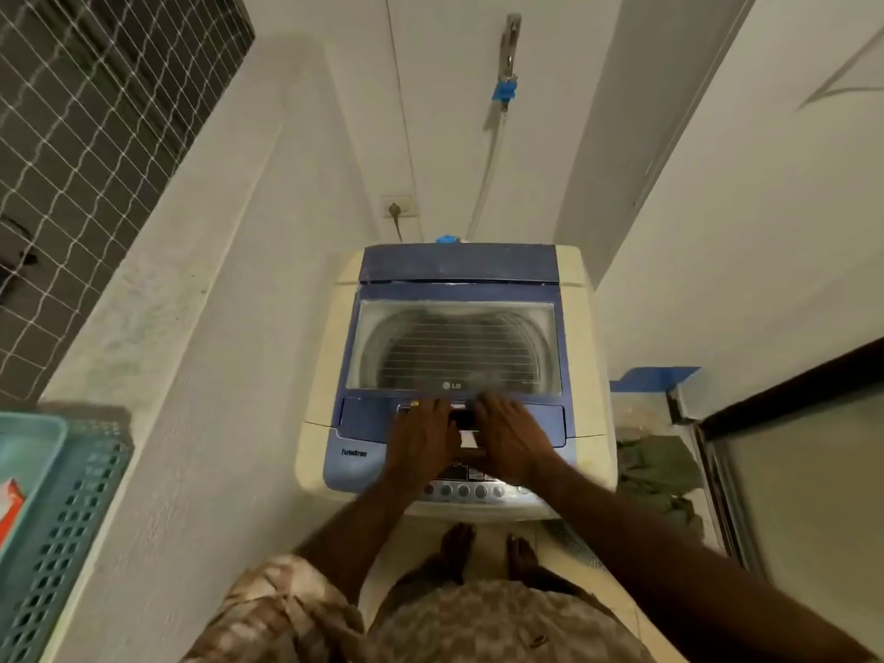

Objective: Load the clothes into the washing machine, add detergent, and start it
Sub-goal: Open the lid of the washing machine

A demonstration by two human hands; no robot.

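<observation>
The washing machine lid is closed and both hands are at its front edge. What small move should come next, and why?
Probably lift the lid: it lies shut over the drum, and the left hand and right hand already rest at its front edge, holding nothing.

Teal basket, wall socket

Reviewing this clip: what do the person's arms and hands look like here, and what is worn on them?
Both hands are bare: no gloves, rings, watch or bracelet can be seen on the left hand or the right hand. The forearms are uncovered. A short sleeve with a tan and brown blotchy, camouflage-like print covers the left upper arm. The right arm's sleeve is out of view.
</observation>
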